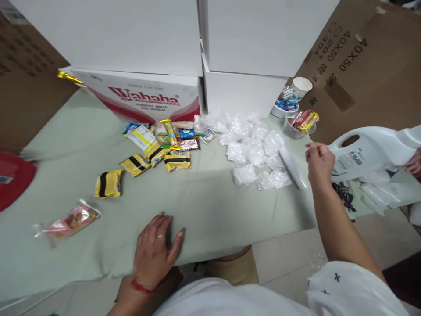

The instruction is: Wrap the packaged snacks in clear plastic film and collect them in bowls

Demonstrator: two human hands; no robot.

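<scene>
Here, the left hand [154, 245] lies palm-down, the right hand [320, 163] outstretched.

Indoor light moderate, slightly dim, soft rather than harsh. White boxes [263, 35] at 12 o'clock read flat grey. Small bright glints on clear plastic packets [253, 147] just off centre toward 3 o'clock; weaker sheen on pink wrapper [70, 221] at 8 o'clock, its outline smeared. Soft shadow beside left hand [154, 245] at 7 o'clock. Brown cardboard [29, 57] at 10 o'clock darker, print blurred; print on cardboard panel [378, 83] at 2 o'clock clearer. Wide-angle distortion stretches edges, splaying box sides.
</scene>
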